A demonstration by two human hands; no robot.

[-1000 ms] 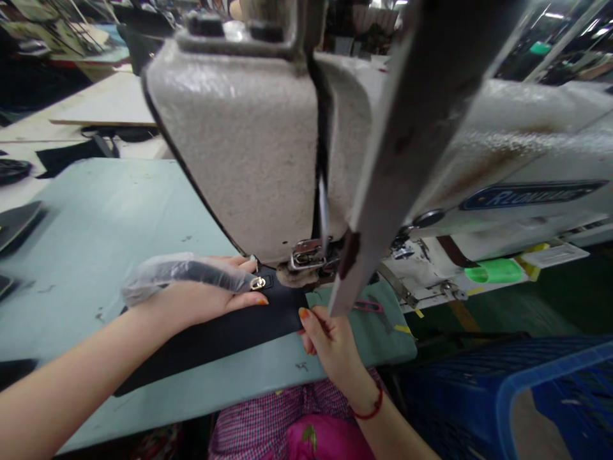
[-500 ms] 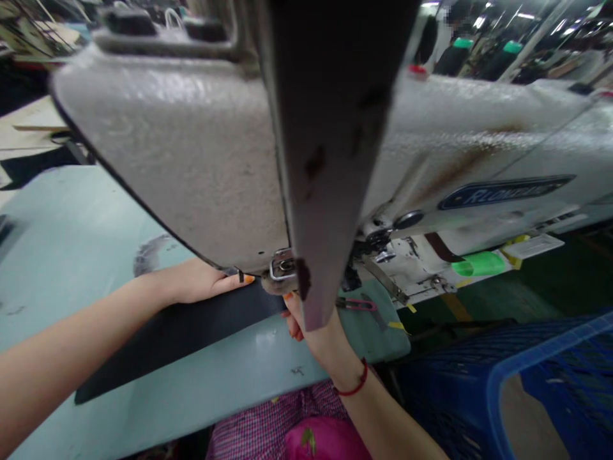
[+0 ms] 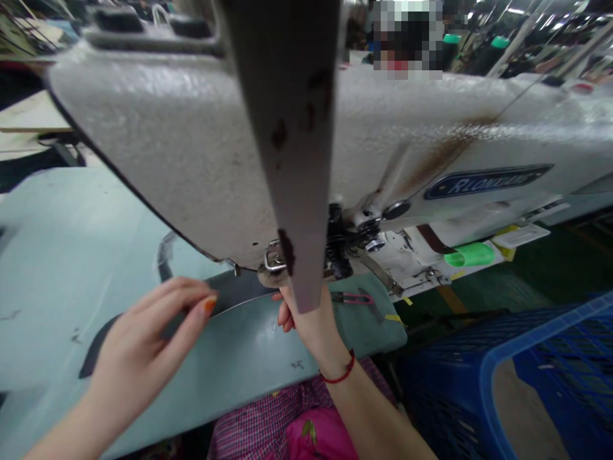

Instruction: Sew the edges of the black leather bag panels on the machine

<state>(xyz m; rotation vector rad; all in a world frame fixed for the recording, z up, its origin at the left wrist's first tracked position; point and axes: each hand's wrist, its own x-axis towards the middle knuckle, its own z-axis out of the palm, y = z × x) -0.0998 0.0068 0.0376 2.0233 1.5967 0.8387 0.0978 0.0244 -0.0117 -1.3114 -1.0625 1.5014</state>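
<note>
A long black strip of material (image 3: 230, 295) lies on the pale green table (image 3: 96, 236) and runs under the head of a grey-white sewing machine (image 3: 201, 147). My left hand (image 3: 143, 338) rests on the strip's near part, fingers stretched out and close together, fingertips toward the machine. My right hand (image 3: 299, 313) reaches up to the presser foot area (image 3: 275, 262); a grey bar close to the camera hides most of its fingers. A red cord circles my right wrist.
Small pink-handled snips (image 3: 352, 298) lie on the table right of the needle. A green plastic part (image 3: 469, 255) sits on the machine bed. A blue plastic crate (image 3: 502, 383) stands at the lower right. Other tables and a person are behind.
The strip has moved further under the machine, so less of it shows. My left hand has slid back along it toward me. My right hand stays at the presser foot.
</note>
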